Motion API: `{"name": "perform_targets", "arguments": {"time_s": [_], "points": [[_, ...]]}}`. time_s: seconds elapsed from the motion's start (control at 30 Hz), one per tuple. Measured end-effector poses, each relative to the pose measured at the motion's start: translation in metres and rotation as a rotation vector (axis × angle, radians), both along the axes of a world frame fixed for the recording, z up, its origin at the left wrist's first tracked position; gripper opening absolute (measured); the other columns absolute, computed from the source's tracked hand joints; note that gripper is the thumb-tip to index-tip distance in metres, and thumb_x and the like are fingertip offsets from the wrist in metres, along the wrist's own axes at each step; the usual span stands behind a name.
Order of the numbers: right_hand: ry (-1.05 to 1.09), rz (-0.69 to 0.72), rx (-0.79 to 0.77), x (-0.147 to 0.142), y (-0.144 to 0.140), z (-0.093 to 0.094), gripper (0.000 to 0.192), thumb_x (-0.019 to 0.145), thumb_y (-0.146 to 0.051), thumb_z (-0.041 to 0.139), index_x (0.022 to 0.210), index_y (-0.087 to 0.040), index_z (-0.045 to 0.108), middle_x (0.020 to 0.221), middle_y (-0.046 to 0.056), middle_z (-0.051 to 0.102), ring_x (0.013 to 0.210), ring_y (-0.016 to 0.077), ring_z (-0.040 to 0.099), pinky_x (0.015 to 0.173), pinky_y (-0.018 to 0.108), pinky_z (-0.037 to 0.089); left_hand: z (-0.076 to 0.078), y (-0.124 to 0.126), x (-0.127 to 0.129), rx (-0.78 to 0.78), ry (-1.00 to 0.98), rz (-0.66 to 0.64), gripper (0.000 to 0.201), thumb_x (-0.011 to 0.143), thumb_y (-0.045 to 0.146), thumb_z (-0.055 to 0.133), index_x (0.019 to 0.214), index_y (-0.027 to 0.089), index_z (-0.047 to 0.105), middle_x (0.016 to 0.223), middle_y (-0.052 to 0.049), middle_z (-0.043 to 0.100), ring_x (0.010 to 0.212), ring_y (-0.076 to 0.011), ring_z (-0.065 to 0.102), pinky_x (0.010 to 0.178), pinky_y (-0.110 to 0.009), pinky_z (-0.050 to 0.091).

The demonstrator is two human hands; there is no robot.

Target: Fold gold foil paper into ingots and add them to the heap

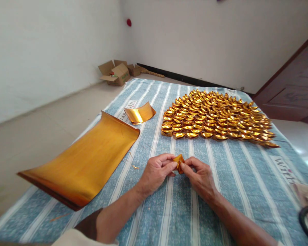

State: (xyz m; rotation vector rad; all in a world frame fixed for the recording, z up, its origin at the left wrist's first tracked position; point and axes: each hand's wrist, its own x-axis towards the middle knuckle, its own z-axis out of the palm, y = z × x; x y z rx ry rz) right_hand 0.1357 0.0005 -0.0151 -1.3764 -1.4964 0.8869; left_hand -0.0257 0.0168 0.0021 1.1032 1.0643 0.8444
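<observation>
Hands meet over the near middle of a blue-and-white striped cloth (220,191) spread on the floor. The left hand (156,172) and the right hand (199,176) each pinch one side of a small folded piece of gold foil paper (179,162), fingertips closed on it from either side, so that it sits between them just above the cloth. Both forearms reach in from the near edge, and a dark brown sleeve cuff (88,227) shows on the left arm.

To the left of the hands lies a large stack of gold foil sheets (82,164), curling up at its far edge and hanging partly off the left side of the cloth. Beyond that stack, a smaller curled sheet of gold foil (140,113) rests on the cloth by itself. On the far right half of the cloth, a broad spread of finished gold folded paper ingots (215,118) is laid out in tight overlapping rows, well apart from the hands.

In the far left corner of the room, open brown cardboard boxes (116,72) sit on the pale floor against the white wall. A dark wooden door (295,89) stands at the far right. At the near right edge a black curved object (306,220) is partly in view; I cannot tell what it is.
</observation>
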Motion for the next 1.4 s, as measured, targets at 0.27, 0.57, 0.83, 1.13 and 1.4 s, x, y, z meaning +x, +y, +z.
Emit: {"name": "perform_targets", "arguments": {"time_s": [0.27, 0.57, 0.83, 1.13, 1.4], "points": [[0.012, -0.003, -0.015, 0.000, 0.000, 0.000, 0.028, 0.083, -0.035, 0.057, 0.060, -0.019, 0.057, 0.058, -0.002, 0.055, 0.055, 0.0117, 0.049, 0.054, 0.024, 0.038, 0.003, -0.003, 0.002, 0.036, 0.050, -0.009, 0.031, 0.079, 0.035, 0.066, 0.102, 0.014, 0.068, 0.088, -0.007, 0.074, 0.079, -0.0190, 0.069, 0.066, -0.026, 0.055], [-0.008, 0.059, 0.038, 0.002, -0.001, -0.005, 0.026, 0.085, -0.033, 0.058, 0.064, -0.019, 0.059, 0.062, -0.001, 0.059, 0.058, 0.0123, 0.053, 0.056, 0.025, 0.041, 0.004, -0.002, 0.001, 0.075, 0.073, -0.035, 0.024, 0.082, 0.032, 0.062, 0.097, 0.015, 0.071, 0.085, -0.005, 0.073, 0.077, -0.0172, 0.068, 0.064, -0.024, 0.055], [-0.123, 0.151, 0.224, 0.004, -0.001, -0.008, 0.025, 0.088, -0.032, 0.058, 0.067, -0.020, 0.061, 0.063, -0.001, 0.059, 0.059, 0.0123, 0.054, 0.058, 0.025, 0.042, 0.001, 0.000, 0.001, -0.007, 0.042, -0.002, 0.023, 0.079, 0.032, 0.065, 0.094, 0.015, 0.071, 0.083, -0.005, 0.073, 0.071, -0.0158, 0.068, 0.060, -0.024, 0.056], [-0.247, 0.121, 0.296, 0.002, -0.003, -0.013, 0.025, 0.089, -0.033, 0.057, 0.068, -0.020, 0.060, 0.062, 0.000, 0.060, 0.058, 0.0134, 0.055, 0.057, 0.026, 0.044, -0.002, 0.002, 0.002, -0.097, -0.018, 0.006, 0.020, 0.073, 0.028, 0.071, 0.087, 0.014, 0.070, 0.077, -0.004, 0.073, 0.063, -0.0122, 0.066, 0.059, -0.022, 0.053], [-0.102, 0.063, 0.181, 0.002, -0.007, -0.007, 0.018, 0.081, -0.038, 0.063, 0.087, -0.021, 0.060, 0.074, 0.002, 0.068, 0.063, 0.0157, 0.062, 0.059, 0.027, 0.049, 0.001, 0.003, 0.003, -0.128, -0.076, 0.128, 0.019, 0.072, 0.024, 0.069, 0.085, 0.010, 0.067, 0.075, -0.006, 0.072, 0.061, -0.0124, 0.066, 0.057, -0.022, 0.053]]}}
